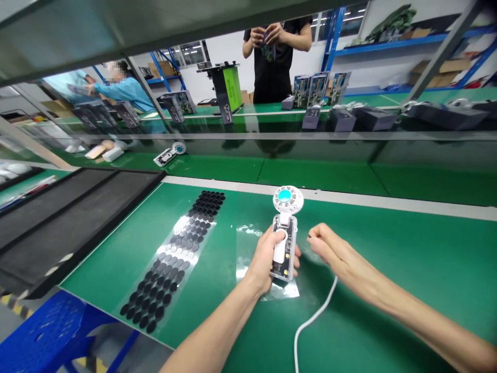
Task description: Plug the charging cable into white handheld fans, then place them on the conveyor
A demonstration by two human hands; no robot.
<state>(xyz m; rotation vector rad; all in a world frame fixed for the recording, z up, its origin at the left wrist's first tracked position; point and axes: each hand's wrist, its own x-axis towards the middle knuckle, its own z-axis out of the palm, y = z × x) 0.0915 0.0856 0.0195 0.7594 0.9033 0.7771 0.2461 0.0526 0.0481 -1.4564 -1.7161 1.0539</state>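
My left hand [264,259] is closed around a small handheld fan [289,248], thumb on the white panel of its clear casing. Its round white head with a bright cyan centre points away from me, and small yellow lights show on the body. To the right, my right hand [328,246] is pinched closed, apart from the fan, on the end of a white cable [314,317]. A tiny dark tip shows at its fingertips; the plug itself is mostly hidden. Beneath my left hand lies a clear plastic sheet [248,239] on the green table.
A strip of round black stickers [171,259] lies left, beside a black tray [77,207]. Another fan [170,154] rests on the green conveyor [233,168] beyond the pale rail. Boxes [310,118] line the far bench, where a person [273,62] handles a package.
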